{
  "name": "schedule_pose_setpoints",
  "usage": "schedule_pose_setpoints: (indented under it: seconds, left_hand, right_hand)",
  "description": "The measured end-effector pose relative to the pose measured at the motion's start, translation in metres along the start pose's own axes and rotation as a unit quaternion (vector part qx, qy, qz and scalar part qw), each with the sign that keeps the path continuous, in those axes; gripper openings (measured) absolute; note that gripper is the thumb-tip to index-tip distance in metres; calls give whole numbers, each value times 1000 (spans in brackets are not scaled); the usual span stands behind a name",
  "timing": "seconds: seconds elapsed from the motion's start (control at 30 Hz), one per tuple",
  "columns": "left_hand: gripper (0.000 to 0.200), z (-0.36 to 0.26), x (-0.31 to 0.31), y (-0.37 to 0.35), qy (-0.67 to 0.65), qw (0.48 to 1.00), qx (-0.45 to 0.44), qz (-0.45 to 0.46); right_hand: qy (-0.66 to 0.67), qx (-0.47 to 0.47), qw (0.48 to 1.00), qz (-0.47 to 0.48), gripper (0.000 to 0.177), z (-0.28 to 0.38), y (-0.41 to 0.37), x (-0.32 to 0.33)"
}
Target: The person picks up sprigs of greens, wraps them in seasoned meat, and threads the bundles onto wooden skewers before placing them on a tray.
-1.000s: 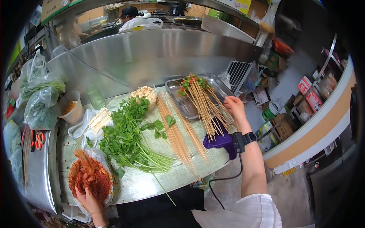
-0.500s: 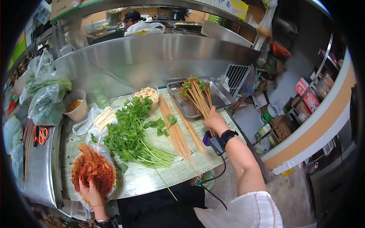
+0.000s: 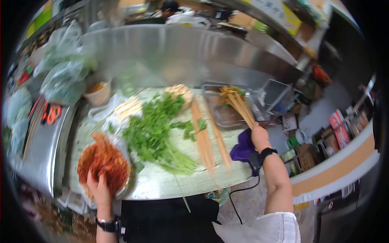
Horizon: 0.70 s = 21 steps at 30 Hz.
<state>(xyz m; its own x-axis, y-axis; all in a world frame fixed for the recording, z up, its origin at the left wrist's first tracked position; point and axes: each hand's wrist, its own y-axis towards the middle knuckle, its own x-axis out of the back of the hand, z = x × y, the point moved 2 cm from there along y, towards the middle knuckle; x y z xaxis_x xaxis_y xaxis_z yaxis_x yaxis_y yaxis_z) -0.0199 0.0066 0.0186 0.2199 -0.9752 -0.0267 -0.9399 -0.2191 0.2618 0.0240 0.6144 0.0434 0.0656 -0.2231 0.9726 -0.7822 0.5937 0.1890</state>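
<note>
My left hand (image 3: 98, 188) is at the bowl (image 3: 86, 195) at the table's lower left, its fingers closed on red chili-coated food (image 3: 109, 164). The exact kind of food is hard to make out. My right hand (image 3: 260, 137) grips a bundle of wooden skewers (image 3: 242, 110) by their lower ends. Green and red pieces (image 3: 231, 92) sit on the skewers' far ends, over the metal tray (image 3: 221, 120). Between the hands lie a bunch of leafy green herbs (image 3: 152, 131) and bare skewers (image 3: 201, 139). A purple item (image 3: 242, 149) is beside my right hand.
White enoki-like strands (image 3: 127, 108) lie on plastic behind the herbs, near a tub of pale pieces (image 3: 181, 93). Orange-handled scissors (image 3: 53, 114) and bagged greens (image 3: 67, 81) are on the left. A metal partition (image 3: 162, 52) stands behind; a cable (image 3: 231, 198) hangs at the front.
The view has shifted, moving the table's contents rightward. My right hand and the skewers have drawn back slightly toward the tray's near corner, and more of the purple item shows. My left hand stays in the bowl.
</note>
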Motion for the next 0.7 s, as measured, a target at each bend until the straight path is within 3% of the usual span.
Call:
schedule_pose_setpoints:
  seconds: [0.13,0.17,0.27,0.33,0.4,0.43,0.5,0.53,0.6,0.7]
  left_hand:
    - [33,-11,1,2,41,999,-17,29]
    - [35,-13,-1,2,13,999,-16,26]
    - [37,-10,0,3,-23,1000,-7,19]
    - [38,-9,0,2,-12,1000,-9,27]
    - [38,-12,-2,2,-22,999,-7,30]
    - [38,-14,-2,2,-32,999,-8,35]
    - [37,-14,-2,1,-39,999,-9,35]
    - [36,-14,-2,1,-46,998,-9,35]
    - [35,-16,-3,1,-41,999,-8,33]
    - [33,-13,1,1,-37,999,-7,25]
  right_hand:
    - [-28,6,999,23,24,2,1,-8]
    - [-36,6,998,49,39,-1,3,-7]
    - [-42,46,998,30,49,32,-31,54]
    - [-42,127,988,-76,48,61,-45,89]
    - [163,233,953,-101,28,92,-44,95]
    - [383,245,890,-47,13,112,-39,77]
    - [518,179,826,134,16,174,-54,83]
    - [555,184,795,163,19,203,-57,78]
    - [550,180,783,228,25,254,-54,55]
    - [525,151,804,235,28,299,-41,13]
